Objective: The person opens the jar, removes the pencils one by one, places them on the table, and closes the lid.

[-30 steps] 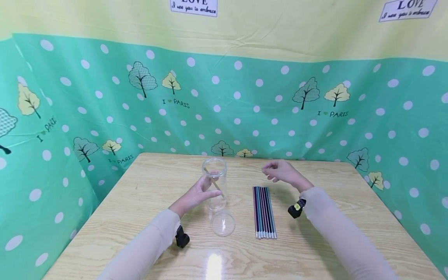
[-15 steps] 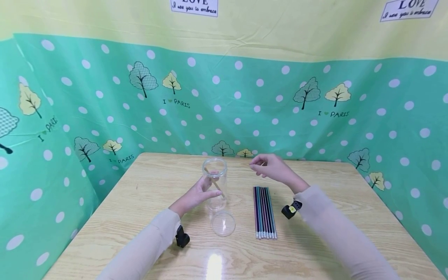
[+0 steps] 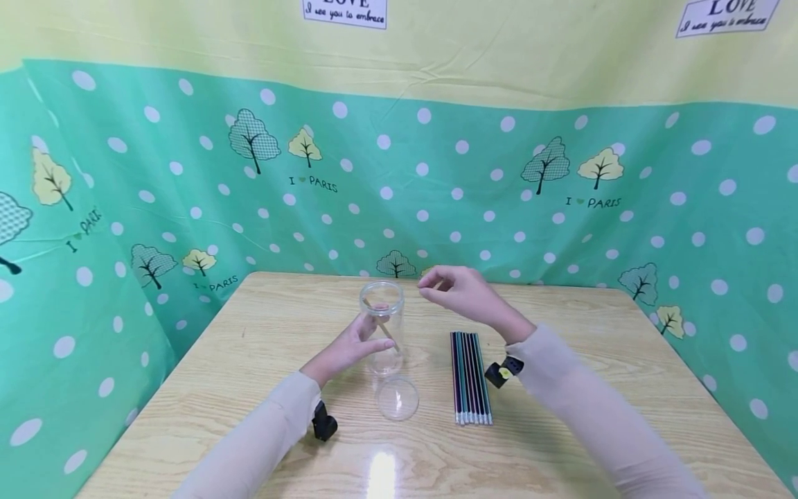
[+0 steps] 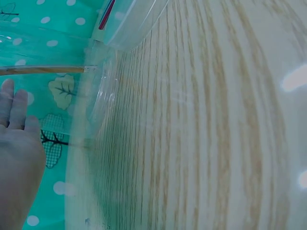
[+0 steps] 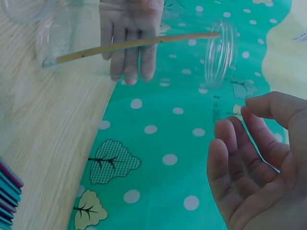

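A tall clear jar stands upright without a lid on the table, my left hand gripping its side, thumb in front and fingers behind. One gold-coloured pencil leans inside it, metal-capped end at the bottom. My right hand is raised to the right of the jar's mouth, palm toward it. Its fingers are loosely bent, thumb near the index fingertip, with nothing between them. A round clear lid lies in front of the jar. Several dark, purple and teal pencils lie side by side to the right.
The wooden table ends at the back against a green dotted curtain. Black wrist cameras sit on both sleeves, the right one beside the row of pencils.
My right hand has moved left and slightly up toward the jar's mouth. The left hand, jar, lid and pencils stay where they were.
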